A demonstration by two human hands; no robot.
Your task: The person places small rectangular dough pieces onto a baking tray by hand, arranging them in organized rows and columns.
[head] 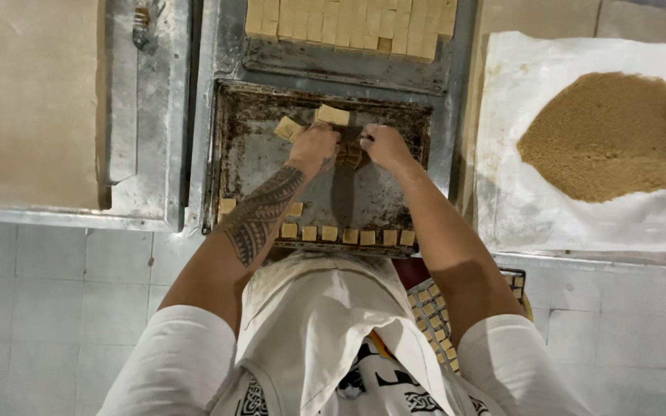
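Observation:
My left hand point(314, 149) and my right hand point(383, 145) meet over the middle of a dark, worn baking tray point(248, 115). Together they hold a stack of small square dough pieces point(348, 154) between them. Two loose tan squares lie just beyond my fingers, one point(287, 128) to the left and one point(333, 115) at the tray's far edge. A row of squares point(348, 236) lines the tray's near edge, with a couple more point(227, 206) at the near left.
A second tray point(348, 62) beyond holds a block of cut dough squares point(348, 23). A pale sheet of dough point(28, 100) lies left. At right, brown crumbs point(610, 135) are heaped on white paper point(518, 208). A stool with a gridded seat point(433, 316) stands under my right arm.

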